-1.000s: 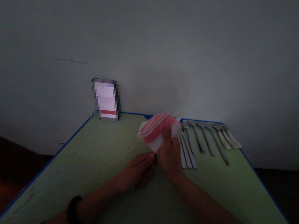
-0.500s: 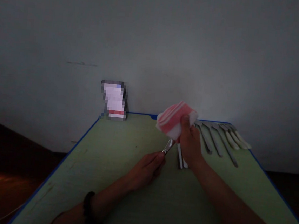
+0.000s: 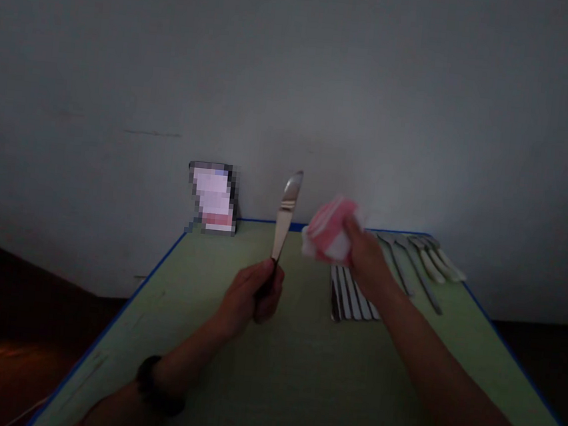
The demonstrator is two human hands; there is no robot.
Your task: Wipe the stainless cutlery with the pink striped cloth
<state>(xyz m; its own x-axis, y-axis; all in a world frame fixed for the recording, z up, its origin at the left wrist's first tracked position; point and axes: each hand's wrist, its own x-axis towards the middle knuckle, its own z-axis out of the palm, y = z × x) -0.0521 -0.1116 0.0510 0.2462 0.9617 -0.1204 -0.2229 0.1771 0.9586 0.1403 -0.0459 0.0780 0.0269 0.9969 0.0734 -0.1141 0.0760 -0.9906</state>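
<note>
My left hand (image 3: 253, 294) is wrapped round the lower handle of a metal table knife (image 3: 284, 223), which points up with its rounded blade at the top. To its right, my right hand (image 3: 367, 258) grips a bunched pink-and-white cloth (image 3: 331, 231), apart from the knife. Below the cloth lies a row of several flat metal handles (image 3: 353, 300); their far ends are hidden behind the cloth and my right hand. More cutlery lies beyond my right wrist.
Long-handled metal cutlery (image 3: 423, 280) and white-handled pieces (image 3: 437, 262) lie at the table's far right. A phone with a blurred screen (image 3: 214, 196) leans against the wall (image 3: 297, 74) at the far left. The green table (image 3: 180, 297) has a blue edge.
The knife has come out of the cloth and now stands upright as my left hand moved left. My right hand still holds the cloth. More of the handle row shows.
</note>
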